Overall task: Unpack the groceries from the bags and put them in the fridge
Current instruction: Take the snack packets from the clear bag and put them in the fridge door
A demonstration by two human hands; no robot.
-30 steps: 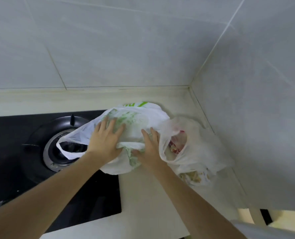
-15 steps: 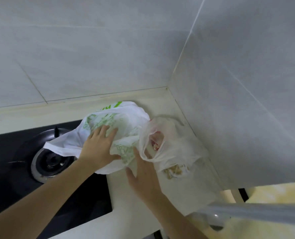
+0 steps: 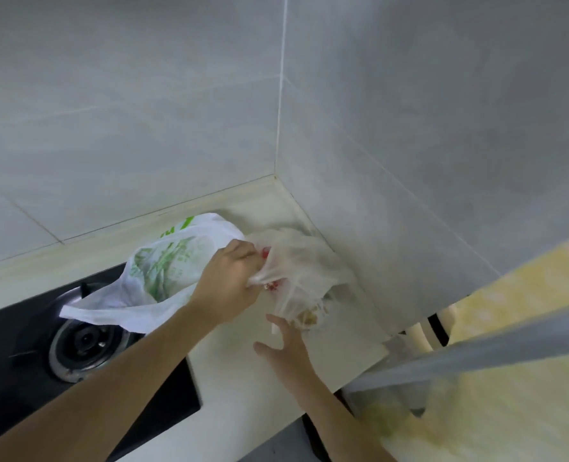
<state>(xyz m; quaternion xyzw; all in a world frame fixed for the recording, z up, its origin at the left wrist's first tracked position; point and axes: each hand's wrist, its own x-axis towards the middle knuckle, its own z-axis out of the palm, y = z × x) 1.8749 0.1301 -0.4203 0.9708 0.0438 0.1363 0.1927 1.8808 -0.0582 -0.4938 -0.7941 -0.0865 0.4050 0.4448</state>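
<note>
- At the tiled corner of the tabletop [image 3: 243, 371], a thin clear bag [image 3: 304, 271] with red and tan contents lies against the wall.
- Left hand [image 3: 231, 281] has its fingers curled tight on the gathered mouth of that bag.
- Right hand [image 3: 284, 345] is spread, fingertips at the bag's lower edge, gripping nothing.
- White bag with green print [image 3: 163, 275] lies just left, its handle draped over the gas burner [image 3: 83, 345].
</note>
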